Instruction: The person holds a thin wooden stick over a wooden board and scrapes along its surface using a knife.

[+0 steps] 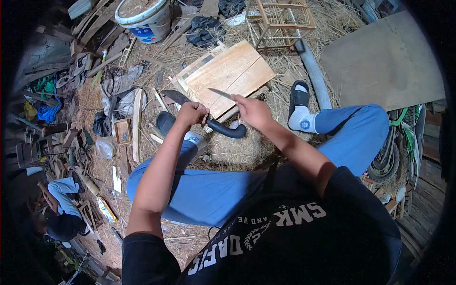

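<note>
My left hand (191, 114) is closed on a large knife with a curved black handle (228, 129), near where the handle meets the dark blade (175, 97). The handle points right, and the blade extends to the upper left. My right hand (253, 111) grips a small thin knife (220, 93), whose blade points left over a light wooden board (237, 71). The board lies just beyond both hands, on top of other wood pieces. Part of the large blade is hidden behind my left fingers.
Straw and wood scraps cover the ground. A white bucket (145, 21) and a wooden frame (280, 23) stand beyond the board. A flat panel (382, 61) lies at the right, by a motorbike wheel (385, 161). Another person (64, 225) sits at the lower left.
</note>
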The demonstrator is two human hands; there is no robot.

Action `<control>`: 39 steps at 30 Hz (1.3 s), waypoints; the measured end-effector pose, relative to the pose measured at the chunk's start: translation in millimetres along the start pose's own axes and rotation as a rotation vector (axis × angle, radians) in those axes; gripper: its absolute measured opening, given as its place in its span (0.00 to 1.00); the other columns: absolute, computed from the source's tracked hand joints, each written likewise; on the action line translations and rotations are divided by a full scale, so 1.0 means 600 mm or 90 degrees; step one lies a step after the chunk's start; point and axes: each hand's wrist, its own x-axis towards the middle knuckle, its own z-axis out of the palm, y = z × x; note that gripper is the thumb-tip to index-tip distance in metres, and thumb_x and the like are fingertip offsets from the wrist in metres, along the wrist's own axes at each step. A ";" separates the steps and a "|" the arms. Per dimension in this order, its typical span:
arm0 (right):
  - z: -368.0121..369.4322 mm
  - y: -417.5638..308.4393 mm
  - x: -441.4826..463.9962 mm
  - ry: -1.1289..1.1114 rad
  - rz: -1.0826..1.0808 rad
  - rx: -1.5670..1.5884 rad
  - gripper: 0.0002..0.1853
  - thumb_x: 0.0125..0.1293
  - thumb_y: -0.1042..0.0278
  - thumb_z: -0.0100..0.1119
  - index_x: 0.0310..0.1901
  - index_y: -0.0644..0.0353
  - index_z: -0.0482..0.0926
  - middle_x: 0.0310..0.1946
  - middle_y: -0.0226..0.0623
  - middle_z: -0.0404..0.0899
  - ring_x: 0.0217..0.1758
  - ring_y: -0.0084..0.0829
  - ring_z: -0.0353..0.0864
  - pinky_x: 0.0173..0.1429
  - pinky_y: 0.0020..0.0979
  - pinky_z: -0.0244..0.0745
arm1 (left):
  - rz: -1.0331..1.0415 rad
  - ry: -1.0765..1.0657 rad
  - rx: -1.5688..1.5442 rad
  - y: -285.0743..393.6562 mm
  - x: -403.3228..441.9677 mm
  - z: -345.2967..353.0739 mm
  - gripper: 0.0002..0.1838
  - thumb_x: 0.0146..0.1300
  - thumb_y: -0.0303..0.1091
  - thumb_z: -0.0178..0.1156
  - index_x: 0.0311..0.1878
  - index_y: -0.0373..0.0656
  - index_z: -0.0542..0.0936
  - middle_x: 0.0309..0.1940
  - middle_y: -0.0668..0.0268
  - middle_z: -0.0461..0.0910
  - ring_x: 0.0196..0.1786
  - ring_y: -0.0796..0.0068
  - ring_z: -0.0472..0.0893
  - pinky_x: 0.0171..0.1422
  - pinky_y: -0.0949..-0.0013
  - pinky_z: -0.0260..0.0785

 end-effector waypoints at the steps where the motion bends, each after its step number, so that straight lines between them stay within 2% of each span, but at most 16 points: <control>1: -0.002 0.002 0.002 0.004 0.032 0.018 0.20 0.76 0.61 0.54 0.67 0.38 0.79 0.34 0.47 0.85 0.36 0.53 0.86 0.39 0.52 0.81 | -0.002 0.001 -0.001 -0.007 0.004 -0.002 0.09 0.69 0.26 0.69 0.31 0.34 0.84 0.23 0.63 0.83 0.21 0.73 0.80 0.27 0.67 0.76; 3: 0.004 -0.005 -0.007 0.028 0.008 0.015 0.20 0.75 0.62 0.54 0.67 0.38 0.79 0.35 0.48 0.86 0.36 0.53 0.87 0.39 0.52 0.81 | -0.025 -0.015 -0.069 -0.006 0.008 -0.001 0.09 0.69 0.27 0.69 0.31 0.35 0.84 0.24 0.63 0.83 0.22 0.73 0.81 0.28 0.67 0.76; 5: 0.007 -0.008 -0.012 0.018 -0.073 -0.037 0.18 0.75 0.63 0.56 0.63 0.38 0.83 0.30 0.44 0.85 0.30 0.48 0.86 0.35 0.48 0.80 | -0.025 -0.017 -0.059 -0.001 0.008 -0.002 0.09 0.69 0.27 0.69 0.32 0.35 0.83 0.24 0.63 0.83 0.22 0.73 0.80 0.28 0.68 0.76; 7: -0.001 0.000 -0.001 -0.044 0.000 -0.027 0.19 0.75 0.63 0.55 0.65 0.36 0.82 0.29 0.44 0.85 0.31 0.49 0.86 0.35 0.48 0.80 | -0.036 -0.020 -0.044 -0.002 0.006 -0.005 0.09 0.69 0.27 0.69 0.32 0.35 0.83 0.24 0.63 0.83 0.22 0.73 0.80 0.28 0.68 0.76; 9: -0.006 0.004 0.003 0.004 0.014 -0.030 0.22 0.74 0.64 0.53 0.68 0.41 0.79 0.34 0.46 0.85 0.35 0.52 0.87 0.38 0.52 0.81 | -0.024 -0.028 -0.041 -0.003 0.008 -0.005 0.10 0.69 0.28 0.70 0.32 0.35 0.83 0.24 0.63 0.83 0.22 0.74 0.80 0.28 0.69 0.76; 11: -0.003 -0.009 -0.010 0.027 0.016 -0.012 0.21 0.74 0.63 0.54 0.67 0.41 0.79 0.33 0.46 0.85 0.34 0.51 0.86 0.38 0.52 0.81 | -0.045 -0.016 -0.046 -0.001 0.008 -0.003 0.10 0.69 0.29 0.70 0.32 0.35 0.83 0.25 0.64 0.83 0.23 0.74 0.81 0.29 0.69 0.76; 13: 0.006 -0.008 -0.013 -0.012 -0.082 -0.051 0.21 0.74 0.63 0.54 0.67 0.41 0.79 0.32 0.45 0.85 0.33 0.51 0.86 0.38 0.51 0.80 | -0.049 -0.024 -0.051 0.000 0.009 -0.004 0.10 0.69 0.29 0.70 0.32 0.35 0.83 0.25 0.64 0.83 0.24 0.74 0.81 0.29 0.70 0.76; 15: 0.004 -0.009 -0.013 0.011 -0.074 -0.019 0.20 0.74 0.63 0.54 0.66 0.40 0.79 0.31 0.45 0.85 0.34 0.51 0.86 0.38 0.51 0.80 | -0.040 -0.027 -0.044 0.000 0.013 -0.006 0.10 0.69 0.29 0.70 0.32 0.35 0.84 0.25 0.64 0.84 0.24 0.74 0.81 0.30 0.70 0.76; 18: -0.009 -0.017 -0.005 0.017 0.033 0.014 0.17 0.76 0.61 0.54 0.62 0.38 0.83 0.32 0.45 0.86 0.33 0.50 0.87 0.36 0.49 0.80 | -0.039 -0.012 -0.050 -0.006 0.011 -0.006 0.10 0.68 0.28 0.70 0.31 0.36 0.84 0.25 0.65 0.84 0.23 0.75 0.81 0.29 0.70 0.75; 23: -0.007 -0.013 -0.013 0.013 -0.035 -0.025 0.17 0.75 0.61 0.55 0.62 0.36 0.83 0.32 0.42 0.86 0.34 0.49 0.87 0.37 0.49 0.80 | -0.026 0.006 -0.034 -0.005 0.010 -0.003 0.10 0.68 0.28 0.71 0.30 0.37 0.84 0.22 0.65 0.83 0.21 0.75 0.79 0.27 0.71 0.72; 25: -0.001 -0.012 -0.013 0.079 -0.027 0.024 0.17 0.75 0.61 0.56 0.62 0.37 0.83 0.32 0.42 0.86 0.34 0.49 0.86 0.36 0.49 0.80 | 0.000 0.001 -0.027 -0.008 0.011 -0.001 0.11 0.67 0.28 0.71 0.29 0.37 0.83 0.21 0.65 0.83 0.20 0.76 0.79 0.26 0.71 0.71; 29: 0.002 -0.019 -0.018 0.042 -0.026 -0.048 0.17 0.75 0.61 0.56 0.62 0.39 0.83 0.33 0.43 0.87 0.34 0.49 0.87 0.37 0.49 0.81 | 0.013 0.047 0.032 -0.005 0.005 0.009 0.11 0.67 0.27 0.71 0.29 0.37 0.82 0.21 0.64 0.83 0.20 0.75 0.79 0.26 0.70 0.71; 31: -0.008 -0.023 -0.012 0.050 0.048 0.002 0.17 0.76 0.61 0.56 0.62 0.41 0.83 0.32 0.42 0.86 0.34 0.48 0.87 0.36 0.49 0.80 | 0.037 0.031 -0.019 -0.009 0.001 0.011 0.11 0.68 0.27 0.70 0.29 0.36 0.82 0.21 0.64 0.82 0.20 0.75 0.79 0.26 0.70 0.72; 33: 0.003 -0.010 -0.008 0.080 0.038 -0.006 0.17 0.75 0.61 0.56 0.63 0.40 0.83 0.31 0.41 0.85 0.32 0.48 0.86 0.35 0.49 0.80 | 0.032 0.022 -0.036 -0.013 0.003 0.008 0.11 0.69 0.27 0.69 0.30 0.36 0.81 0.21 0.64 0.82 0.20 0.75 0.79 0.26 0.70 0.72; 36: 0.001 -0.020 -0.022 -0.040 -0.060 -0.061 0.20 0.77 0.59 0.52 0.67 0.41 0.79 0.32 0.45 0.85 0.34 0.50 0.87 0.38 0.51 0.80 | 0.021 -0.011 -0.076 -0.012 0.012 0.007 0.11 0.69 0.27 0.69 0.29 0.37 0.81 0.21 0.63 0.82 0.20 0.74 0.79 0.26 0.70 0.72; 39: 0.006 -0.022 -0.013 -0.007 0.010 -0.002 0.19 0.77 0.58 0.52 0.67 0.40 0.79 0.32 0.44 0.85 0.35 0.50 0.87 0.39 0.51 0.80 | -0.007 0.015 -0.079 -0.017 0.016 0.003 0.11 0.69 0.27 0.69 0.29 0.37 0.81 0.22 0.63 0.83 0.20 0.74 0.79 0.26 0.71 0.71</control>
